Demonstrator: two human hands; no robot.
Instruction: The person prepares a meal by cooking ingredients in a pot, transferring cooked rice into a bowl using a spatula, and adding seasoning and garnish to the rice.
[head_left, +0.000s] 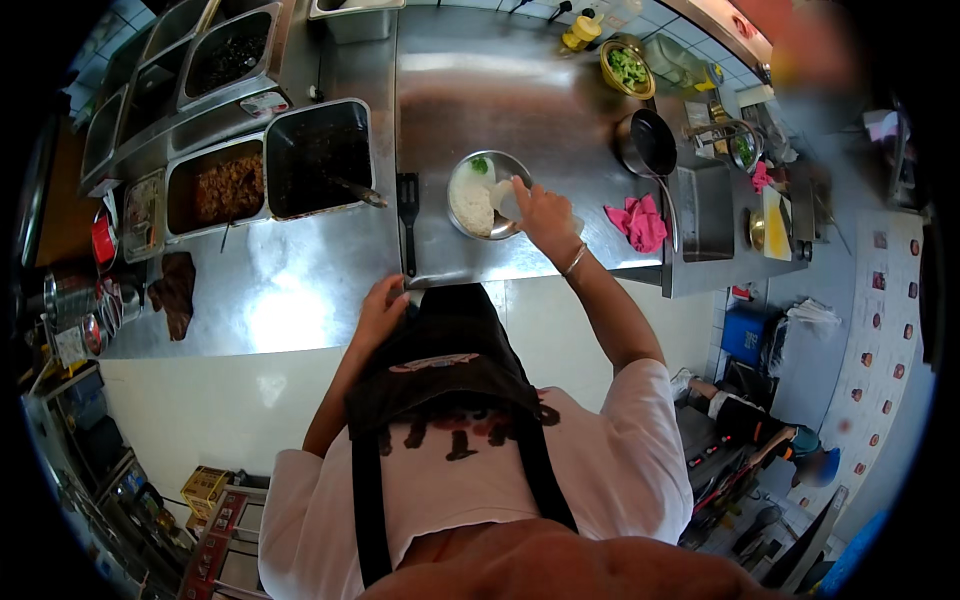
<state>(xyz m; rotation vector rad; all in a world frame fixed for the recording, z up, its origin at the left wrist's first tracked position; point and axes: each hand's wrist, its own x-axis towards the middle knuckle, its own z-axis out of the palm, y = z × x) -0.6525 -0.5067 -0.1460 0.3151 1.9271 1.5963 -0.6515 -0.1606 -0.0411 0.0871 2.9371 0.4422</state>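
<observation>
My right hand (551, 217) grips a small translucent container (510, 204), tipped at the right side of a round metal bowl (516, 166). Inside the bowl are a pale, white grainy food (474, 202) and a small heap of chopped greens (479, 165) at its far side. Down at the counter's front edge, my left hand (381, 311) rests with thumb and fingers a little apart and nothing visible in it. A black slotted spatula (408, 217) lies between that hand and the bowl, along the seam of the steel counter (525, 97).
At left stand deep steel pans, one of brown chopped food (229, 187), one of dark contents (319, 154) with a utensil. Rightward are a pink cloth (639, 223), a saucepan (651, 142), a sink (705, 217) and a bowl of greens (628, 69). Another person (772, 431) stands far right.
</observation>
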